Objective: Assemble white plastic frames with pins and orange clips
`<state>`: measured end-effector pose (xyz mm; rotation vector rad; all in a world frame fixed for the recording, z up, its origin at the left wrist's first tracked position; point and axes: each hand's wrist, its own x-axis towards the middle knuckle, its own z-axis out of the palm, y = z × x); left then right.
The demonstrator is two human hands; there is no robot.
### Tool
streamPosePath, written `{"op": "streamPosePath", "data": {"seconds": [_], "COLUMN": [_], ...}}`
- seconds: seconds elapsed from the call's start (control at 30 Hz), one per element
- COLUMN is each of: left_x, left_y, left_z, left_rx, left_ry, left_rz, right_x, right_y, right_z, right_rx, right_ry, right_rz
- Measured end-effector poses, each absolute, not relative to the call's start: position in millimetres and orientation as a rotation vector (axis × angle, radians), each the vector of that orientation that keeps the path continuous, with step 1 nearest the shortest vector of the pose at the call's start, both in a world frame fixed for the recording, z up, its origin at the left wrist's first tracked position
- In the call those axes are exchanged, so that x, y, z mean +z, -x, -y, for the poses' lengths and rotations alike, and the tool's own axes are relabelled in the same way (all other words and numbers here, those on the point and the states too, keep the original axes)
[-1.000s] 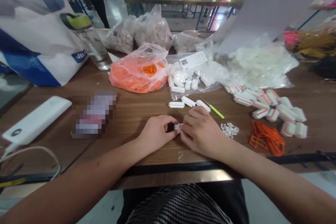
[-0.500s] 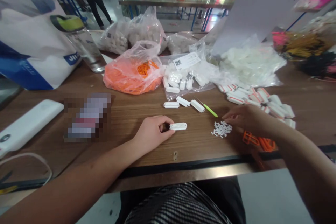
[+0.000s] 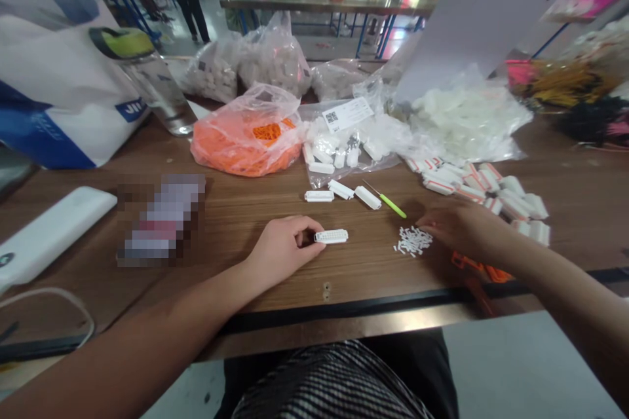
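Scatter threatens the tiny white plastic pins (image 3: 413, 241) near the worktop's (image 3: 236, 222) front edge if the right hand (image 3: 462, 229), grasp unclear, sweeps them; left hand (image 3: 285, 250) pinches a white rectangular plastic connector (image 3: 331, 236).

Orange-filled bag (image 3: 246, 141), white power bank (image 3: 49, 229) — green-handled tool (image 3: 393, 207)

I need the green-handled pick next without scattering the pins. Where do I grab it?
Pinch the green handle, the thicker end, lying flat and slanting toward the right hand. Come from above at its near end: the thin metal tip sits beside a white housing, and the white pins lie close by.
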<state>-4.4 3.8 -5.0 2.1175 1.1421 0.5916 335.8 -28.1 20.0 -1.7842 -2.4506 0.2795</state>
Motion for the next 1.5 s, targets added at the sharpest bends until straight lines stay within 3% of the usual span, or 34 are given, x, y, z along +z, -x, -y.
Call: {"op": "streamPosePath", "data": {"seconds": [0.23,0.4,0.6,1.0,1.27,1.5], "left_x": [-1,-1,-3,-5,-3,-4], "left_y": [3,2,2,2,2,2], "left_z": [-3,-1,0,-1,-1,0], "left_rx": [0.57,0.561,0.584,0.6,0.581,0.61], "left_ry": [-2.101,-2.06,-2.071,-2.103,-2.12,-2.084], "left_rz": [-1.163,-1.171,-1.151,-1.136,-1.146,-1.14], "right_x": [26,44,29,19,27,17], "right_y": [-326,-258,-193,-187,-183,-192], "right_z": [30,37,24,19,27,33], "right_rx": [0.588,0.669,0.538,0.388,0.103,0.169], "right_ry": [2.056,1.585,1.23,1.233,1.149,1.112], "right_rz": [2.065,2.029,2.235,2.338,2.565,2.419]}}
